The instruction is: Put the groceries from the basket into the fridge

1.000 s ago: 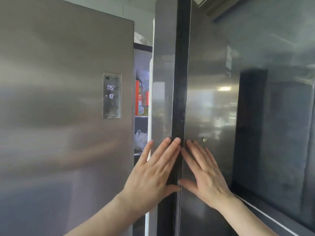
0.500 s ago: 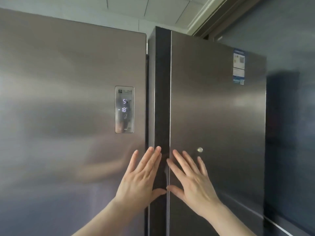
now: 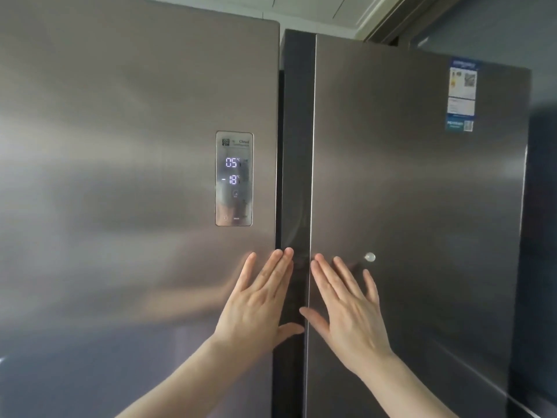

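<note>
Now both hands lie flat, fingers spread, holding nothing: the left hand (image 3: pixel 256 306) on the fridge's left door (image 3: pixel 135 176), the right hand (image 3: pixel 351 315) on the right door (image 3: pixel 422 191), beside the dark centre strip (image 3: pixel 297 146).

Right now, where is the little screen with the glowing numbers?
The little screen sits on the left fridge door, near that door's inner edge, just above the fingers of the left hand.
</note>
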Available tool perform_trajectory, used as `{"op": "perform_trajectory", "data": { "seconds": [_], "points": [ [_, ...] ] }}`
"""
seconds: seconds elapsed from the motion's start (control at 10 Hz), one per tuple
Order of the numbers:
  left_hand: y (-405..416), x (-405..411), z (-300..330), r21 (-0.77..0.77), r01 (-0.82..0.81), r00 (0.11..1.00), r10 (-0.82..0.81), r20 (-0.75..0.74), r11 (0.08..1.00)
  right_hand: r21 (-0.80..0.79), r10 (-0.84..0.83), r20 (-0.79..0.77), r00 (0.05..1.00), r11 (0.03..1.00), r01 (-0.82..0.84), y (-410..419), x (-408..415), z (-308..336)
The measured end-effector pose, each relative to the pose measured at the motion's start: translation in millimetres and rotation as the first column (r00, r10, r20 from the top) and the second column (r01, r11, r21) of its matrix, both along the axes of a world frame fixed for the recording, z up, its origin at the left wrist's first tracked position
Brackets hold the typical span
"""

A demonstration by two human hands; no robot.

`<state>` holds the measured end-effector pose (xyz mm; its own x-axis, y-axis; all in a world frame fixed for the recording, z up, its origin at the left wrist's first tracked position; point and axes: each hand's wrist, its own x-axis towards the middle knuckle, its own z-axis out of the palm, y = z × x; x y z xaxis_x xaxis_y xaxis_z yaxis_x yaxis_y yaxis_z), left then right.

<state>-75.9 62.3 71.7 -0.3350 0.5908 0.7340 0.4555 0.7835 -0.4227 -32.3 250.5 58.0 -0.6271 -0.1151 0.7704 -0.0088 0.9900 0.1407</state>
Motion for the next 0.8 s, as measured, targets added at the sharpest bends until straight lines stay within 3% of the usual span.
{"op": "perform_trajectory", "data": {
  "seconds": [0.3,0.5,0.7,0.8],
  "points": [
    [3.2,5.9,-1.3,0.021,-0.028,0.999,0.027,0.024,0.999,-0.008,-0.003,0.044,0.999,1.000,0.004,-3.0,9.1,4.9],
    [6.9,13.2,-13.0,0.133,0.058,0.993,-0.071,0.094,0.989,-0.043,-0.018,0.096,0.995,0.999,0.023,0.6,45.5,-2.0],
    [17.4,17.6,-41.9,0.179,0.163,0.961,-0.198,0.196,0.970,-0.130,-0.238,0.179,0.955,0.956,0.263,23.2,109.4,-16.8],
    [14.3,24.3,-46.8,0.195,0.228,0.925,-0.275,0.261,0.954,-0.185,-0.395,0.201,0.896,0.883,0.431,19.8,144.5,-15.7]
  ]
}}
